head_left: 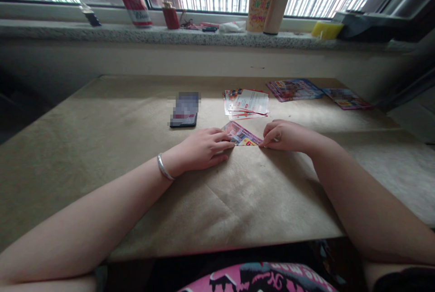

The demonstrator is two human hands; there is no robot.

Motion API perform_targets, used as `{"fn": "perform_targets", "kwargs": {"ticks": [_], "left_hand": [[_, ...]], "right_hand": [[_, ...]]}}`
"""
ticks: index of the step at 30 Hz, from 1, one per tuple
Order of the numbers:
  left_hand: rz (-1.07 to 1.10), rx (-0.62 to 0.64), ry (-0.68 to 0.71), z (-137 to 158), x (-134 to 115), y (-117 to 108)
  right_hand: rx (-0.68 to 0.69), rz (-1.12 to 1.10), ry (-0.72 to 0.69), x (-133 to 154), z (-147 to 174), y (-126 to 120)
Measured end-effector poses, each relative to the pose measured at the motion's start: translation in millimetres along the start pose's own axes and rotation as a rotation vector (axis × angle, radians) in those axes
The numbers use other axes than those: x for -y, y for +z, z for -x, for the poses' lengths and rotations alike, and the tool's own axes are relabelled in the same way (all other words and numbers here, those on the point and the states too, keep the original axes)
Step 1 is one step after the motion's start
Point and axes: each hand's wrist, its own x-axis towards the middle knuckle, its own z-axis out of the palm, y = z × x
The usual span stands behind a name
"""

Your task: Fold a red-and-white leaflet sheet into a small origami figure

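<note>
— What have I got under the hands right now?

— A small printed leaflet point(242, 135), lying flat on the brown paper-covered table point(102, 147), right between my two hands. It shows as a triangle with its long edge toward me, so I judge at least one fold is already in it; how many more it needs I can't tell from here.

— And the hands themselves?

— My left hand point(200, 149) lies flat, fingers together, fingertips pressing the leaflet's left corner. My right hand point(285, 136) is curled, thumb and forefinger pinching the right corner down against the table. Both look to be creasing that near edge.

— What's beyond them?

— Just past the fingertips, a loose stack of similar leaflets point(247, 103), unfolded, so I'd say most of the work is left. Farther off to the right of my right hand, two more colourful sheets point(294, 89) and point(346, 98). Beyond my left hand lies a dark phone point(184, 110). I see no finished folded pieces set aside anywhere.

— Anything further out?

— The windowsill point(170, 34) beyond the table carries a red can point(136, 7), a paper cup point(260, 7) and small clutter.
</note>
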Motion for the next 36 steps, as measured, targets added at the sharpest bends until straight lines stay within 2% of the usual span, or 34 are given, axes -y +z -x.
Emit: {"fn": "perform_targets", "kwargs": {"ticks": [14, 23, 25, 28, 30, 33, 36], "left_hand": [[0.038, -0.013, -0.006, 0.6, 0.5, 1.4], [0.055, -0.036, -0.003, 0.6, 0.7, 2.4], [0.045, -0.035, -0.001, 0.7, 0.7, 2.4], [0.024, -0.02, -0.002, 0.4, 0.4, 1.8], [0.015, -0.009, -0.004, -0.1, 0.3, 1.4], [0.013, -0.014, 0.0, -0.6, 0.6, 1.4], [0.004, -0.027, 0.01, -0.9, 1.3, 1.5]], "right_hand": [[0.096, -0.093, 0.104, -11.6, 8.0, -7.6], [0.108, -0.103, 0.145, -13.7, 13.7, -10.9], [0.067, -0.074, 0.227, -13.1, 13.4, -11.1], [-0.132, -0.061, 0.348, -6.0, 7.3, -5.6], [-0.26, -0.071, 0.279, 3.8, -0.2, 2.4], [-0.24, -0.049, 0.019, 22.1, -11.7, 16.9], [-0.198, -0.036, -0.052, 36.2, -19.1, 28.2]]}}
